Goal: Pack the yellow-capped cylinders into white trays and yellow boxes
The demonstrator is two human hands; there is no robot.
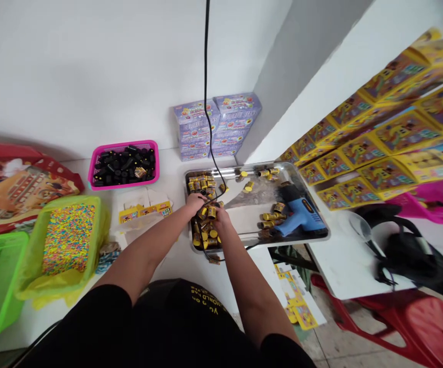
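Note:
A steel tray (236,204) lies before me with many small gold-wrapped, yellow-capped bottles (206,236), most of them heaped at its left end. My right hand (222,216) is closed on one small yellow-capped bottle (212,211) above that heap. Just left of it, my left hand (195,203) reaches in among the bottles with its fingers curled; what they grip is too small to make out. A black cable (210,122) hangs down in front and loops around both hands. At the tray's right end rests a blue heat gun (300,214).
Behind the tray stand purple boxes (217,122) against the wall. To the left are a pink basket (123,185) of black pieces, a yellow-green tub (97,214) of coloured beads and a green basket (12,296). Yellow boxes (390,133) are stacked right, above a red chair (428,322).

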